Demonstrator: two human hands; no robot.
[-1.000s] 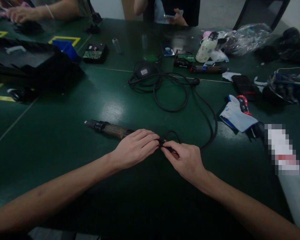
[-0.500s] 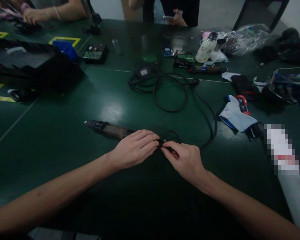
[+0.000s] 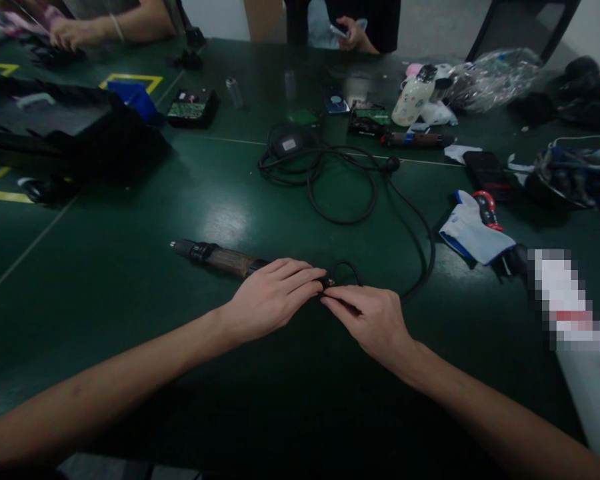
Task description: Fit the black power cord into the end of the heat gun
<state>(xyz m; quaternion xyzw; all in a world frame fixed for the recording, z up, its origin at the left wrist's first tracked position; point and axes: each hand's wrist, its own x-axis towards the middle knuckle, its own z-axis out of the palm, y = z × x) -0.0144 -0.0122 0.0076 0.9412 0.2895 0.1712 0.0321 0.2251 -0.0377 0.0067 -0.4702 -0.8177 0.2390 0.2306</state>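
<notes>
A dark electric screwdriver (image 3: 225,260) lies on the green table, its bit pointing left. My left hand (image 3: 280,293) is wrapped over its rear part, fingers together. Touching the tool's back end, my right hand (image 3: 373,317) pinches with thumb and fingertips near a small connector (image 3: 329,283); what lies between those fingertips is mostly hidden. A thin cord (image 3: 349,265) loops up behind the right hand. Beyond the hands, a black cable (image 3: 343,220) lies in coils with a dark oval box (image 3: 293,142).
A black bin (image 3: 70,133) stands at the left. Circuit boards (image 3: 193,107), a bottle (image 3: 413,97) and another screwdriver (image 3: 417,139) lie farther back. At the right are a glove (image 3: 473,230) and a wire basket (image 3: 575,173). Two people sit across the table (image 3: 155,347).
Between my hands, the small connector at the tool's rear shows more clearly. My right fingertips sit slightly lower against it. The screwdriver has hardly moved.
</notes>
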